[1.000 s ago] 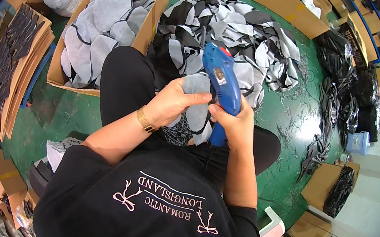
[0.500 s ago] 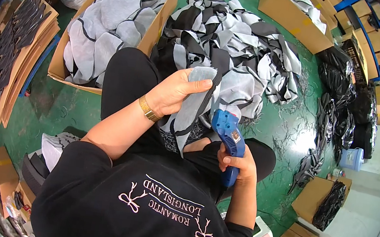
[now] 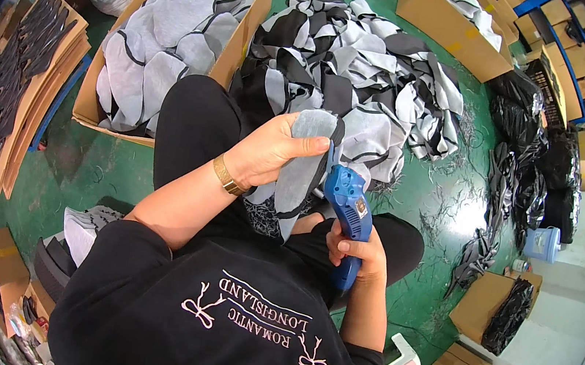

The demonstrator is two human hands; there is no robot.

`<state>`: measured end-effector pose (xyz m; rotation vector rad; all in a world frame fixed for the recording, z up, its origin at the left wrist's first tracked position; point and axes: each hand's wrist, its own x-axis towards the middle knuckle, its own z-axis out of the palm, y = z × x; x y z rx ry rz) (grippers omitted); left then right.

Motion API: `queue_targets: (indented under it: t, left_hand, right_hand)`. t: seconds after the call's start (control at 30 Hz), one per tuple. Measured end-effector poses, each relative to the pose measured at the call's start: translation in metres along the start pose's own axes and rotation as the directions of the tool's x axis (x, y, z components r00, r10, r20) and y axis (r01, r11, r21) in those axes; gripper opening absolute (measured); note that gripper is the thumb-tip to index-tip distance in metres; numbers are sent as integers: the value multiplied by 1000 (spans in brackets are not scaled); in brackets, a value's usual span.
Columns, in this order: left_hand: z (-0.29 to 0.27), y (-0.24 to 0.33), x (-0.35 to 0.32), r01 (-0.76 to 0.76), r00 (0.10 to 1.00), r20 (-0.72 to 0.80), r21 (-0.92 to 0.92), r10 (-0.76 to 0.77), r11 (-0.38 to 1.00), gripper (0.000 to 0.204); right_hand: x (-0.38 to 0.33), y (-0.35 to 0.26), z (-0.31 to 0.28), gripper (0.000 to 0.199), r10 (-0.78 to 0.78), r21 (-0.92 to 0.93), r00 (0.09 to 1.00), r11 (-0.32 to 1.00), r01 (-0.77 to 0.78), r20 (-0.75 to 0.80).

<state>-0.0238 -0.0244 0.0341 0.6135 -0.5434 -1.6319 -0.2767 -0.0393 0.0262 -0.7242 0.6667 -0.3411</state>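
Left hand (image 3: pixel 266 155) clamps a grey fabric piece (image 3: pixel 302 176) above the lap, thumb laid flat across it, fingers hidden beneath. Right hand (image 3: pixel 357 254) wraps closed around the handle of a blue handheld tool (image 3: pixel 348 208); its tip disappears behind the fabric's edge, contact indistinct.

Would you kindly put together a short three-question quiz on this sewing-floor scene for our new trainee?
1. True or false: the left hand holds a grey fabric piece.
2. What does the right hand grip? A) scissors B) a blue handheld tool C) a tape roll
3. Fill in: the cardboard box at the person's left holds grey ____ pieces.

Key: 1 true; 2 B; 3 fabric.
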Motion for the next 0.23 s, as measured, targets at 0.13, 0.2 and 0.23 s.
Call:
queue_targets:
  t: [0.13,0.2,0.23]
  left_hand:
    - [2,-5,-1,-33,999,12,88,32,996,34]
    - [3,-5,-2,-29,1000,-4,76,29,997,34]
    - [3,-5,-3,-28,999,-20,63,29,998,35]
  right_hand:
    - [5,3,3,34,-35,153,999,988,31,28]
    - [7,2,2,35,-64,192,998,979,62,8]
    - [9,0,1,36,-91,228,996,969,91,-11]
